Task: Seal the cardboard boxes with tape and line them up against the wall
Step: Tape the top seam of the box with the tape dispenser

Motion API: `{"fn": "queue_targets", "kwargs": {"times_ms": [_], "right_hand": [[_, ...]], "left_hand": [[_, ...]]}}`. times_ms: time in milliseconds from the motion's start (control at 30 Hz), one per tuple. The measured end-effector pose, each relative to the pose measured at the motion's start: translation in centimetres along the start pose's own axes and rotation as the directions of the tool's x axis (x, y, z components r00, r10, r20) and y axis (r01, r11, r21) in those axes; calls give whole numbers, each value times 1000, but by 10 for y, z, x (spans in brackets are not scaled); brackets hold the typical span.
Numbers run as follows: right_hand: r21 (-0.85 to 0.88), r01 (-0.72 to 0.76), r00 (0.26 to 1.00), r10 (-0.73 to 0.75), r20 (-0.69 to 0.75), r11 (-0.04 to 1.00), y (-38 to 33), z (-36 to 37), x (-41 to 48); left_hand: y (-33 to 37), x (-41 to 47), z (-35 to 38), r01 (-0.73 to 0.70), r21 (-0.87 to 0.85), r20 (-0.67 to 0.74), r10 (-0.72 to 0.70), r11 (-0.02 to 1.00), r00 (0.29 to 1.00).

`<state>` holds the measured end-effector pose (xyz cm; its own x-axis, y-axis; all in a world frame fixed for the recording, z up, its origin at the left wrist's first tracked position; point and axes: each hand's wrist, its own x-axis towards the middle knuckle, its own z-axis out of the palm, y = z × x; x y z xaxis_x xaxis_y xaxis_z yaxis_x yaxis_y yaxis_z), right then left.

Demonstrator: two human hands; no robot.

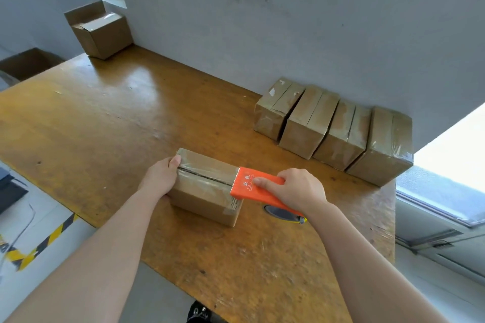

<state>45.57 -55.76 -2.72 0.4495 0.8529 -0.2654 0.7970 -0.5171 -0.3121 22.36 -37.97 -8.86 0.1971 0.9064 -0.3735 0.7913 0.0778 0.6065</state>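
Note:
A small cardboard box lies on the wooden table in front of me, with clear tape along its top seam. My left hand holds the box's left end, thumb on the top edge. My right hand grips an orange tape dispenser, whose serrated edge rests on the right end of the box top. Several taped boxes stand in a row against the grey wall at the right.
An open-flapped cardboard box sits at the table's far left corner by the wall. Another open carton stands on the floor beyond the table's left edge. Yellow-black hazard tape marks the floor.

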Motion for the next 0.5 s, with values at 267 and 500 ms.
{"fn": "queue_targets", "kwargs": {"times_ms": [267, 500], "right_hand": [[75, 17, 1000, -16, -15, 997, 18, 23, -2], [154, 22, 999, -17, -34, 988, 30, 34, 0]], "left_hand": [[0, 0, 0, -28, 35, -18, 29, 999, 999], [1, -1, 1, -3, 3, -14, 3, 1000, 1000]]}}
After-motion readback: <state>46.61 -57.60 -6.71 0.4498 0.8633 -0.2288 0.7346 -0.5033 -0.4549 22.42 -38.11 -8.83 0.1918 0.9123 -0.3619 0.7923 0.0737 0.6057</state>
